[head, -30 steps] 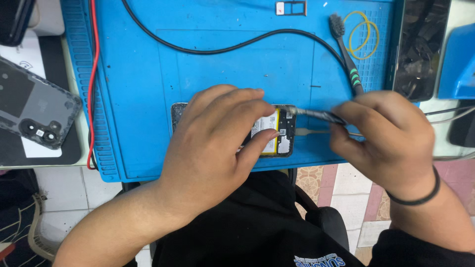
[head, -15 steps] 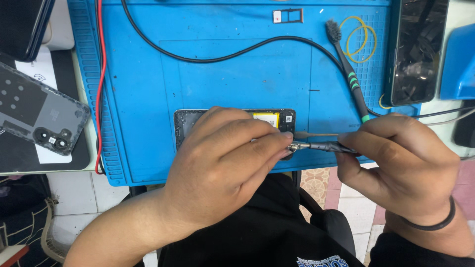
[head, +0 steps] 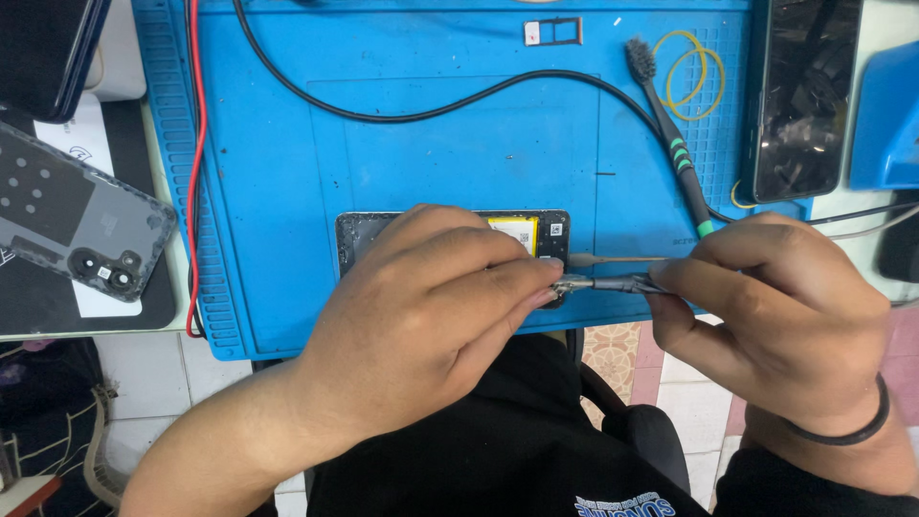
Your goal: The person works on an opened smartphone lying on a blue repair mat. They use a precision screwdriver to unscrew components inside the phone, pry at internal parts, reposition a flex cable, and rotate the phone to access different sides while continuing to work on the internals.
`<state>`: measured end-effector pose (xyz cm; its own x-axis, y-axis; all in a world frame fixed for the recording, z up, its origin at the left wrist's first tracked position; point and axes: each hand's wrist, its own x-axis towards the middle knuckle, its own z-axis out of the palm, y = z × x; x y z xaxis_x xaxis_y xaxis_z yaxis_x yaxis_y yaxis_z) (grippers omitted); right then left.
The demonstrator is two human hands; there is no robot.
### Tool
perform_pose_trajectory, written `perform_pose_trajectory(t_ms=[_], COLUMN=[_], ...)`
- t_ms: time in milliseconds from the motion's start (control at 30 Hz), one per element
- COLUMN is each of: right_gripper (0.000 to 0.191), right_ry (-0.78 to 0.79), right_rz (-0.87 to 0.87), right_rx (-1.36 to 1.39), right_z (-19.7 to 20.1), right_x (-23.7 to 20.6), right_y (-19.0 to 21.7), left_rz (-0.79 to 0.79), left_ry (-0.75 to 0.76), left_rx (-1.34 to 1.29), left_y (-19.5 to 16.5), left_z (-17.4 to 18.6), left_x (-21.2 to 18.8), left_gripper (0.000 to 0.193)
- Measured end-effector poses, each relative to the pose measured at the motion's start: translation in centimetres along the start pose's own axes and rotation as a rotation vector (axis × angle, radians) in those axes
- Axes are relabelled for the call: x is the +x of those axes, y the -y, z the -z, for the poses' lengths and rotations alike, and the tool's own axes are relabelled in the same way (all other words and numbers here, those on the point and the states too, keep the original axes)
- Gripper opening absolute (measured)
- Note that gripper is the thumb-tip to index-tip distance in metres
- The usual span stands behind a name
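Observation:
An opened phone [head: 536, 233] with a yellow-labelled battery lies on the blue work mat [head: 431, 153], near its front edge. My left hand [head: 431, 325] covers most of the phone and presses down on it, fingertips at its right end. My right hand [head: 775, 316] grips dark metal tweezers [head: 608, 283], whose tips meet my left fingertips at the phone's right edge. A thin metal pry tool [head: 617, 258] lies just behind the tweezers, pointing at the phone.
A grey phone back cover [head: 77, 225] rests at the left. A black cable [head: 431, 110] and a red wire [head: 196, 163] cross the mat. A brush [head: 670, 134], yellow rubber bands [head: 694, 62], a SIM tray [head: 553, 32] and a dark phone [head: 804, 96] lie at the back right.
My left hand slid right over the phone, hiding more of the battery. The tweezers in my right hand lowered to the phone's right edge; the view shifted slightly.

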<state>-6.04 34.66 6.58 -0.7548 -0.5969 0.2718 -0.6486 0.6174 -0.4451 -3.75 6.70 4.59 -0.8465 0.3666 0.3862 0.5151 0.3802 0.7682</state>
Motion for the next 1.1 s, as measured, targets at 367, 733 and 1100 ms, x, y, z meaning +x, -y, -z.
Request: perform_pose_trajectory(t_ms=[367, 733, 1100], right_gripper=[0.031, 0.03, 0.023], right_ry=[0.331, 0.265, 0.216], right_rz=[-0.111, -0.257, -0.257], right_rx=[-0.115, 0.109, 0.095], right_z=[2.3, 2.5, 2.1], right_x=[-0.2, -2.0, -1.0], right_y=[-1.2, -1.1, 0.6], left_rz=[0.069, -0.019, -0.026], left_ry=[0.045, 0.064, 0.032], left_rx=[0.088, -0.05, -0.018], left_y=[0.3, -0.4, -0.5], left_z=[-0.5, -1.7, -2.4], left_x=[-0.3, -1.0, -1.1], left_gripper=[0.031, 0.022, 0.021])
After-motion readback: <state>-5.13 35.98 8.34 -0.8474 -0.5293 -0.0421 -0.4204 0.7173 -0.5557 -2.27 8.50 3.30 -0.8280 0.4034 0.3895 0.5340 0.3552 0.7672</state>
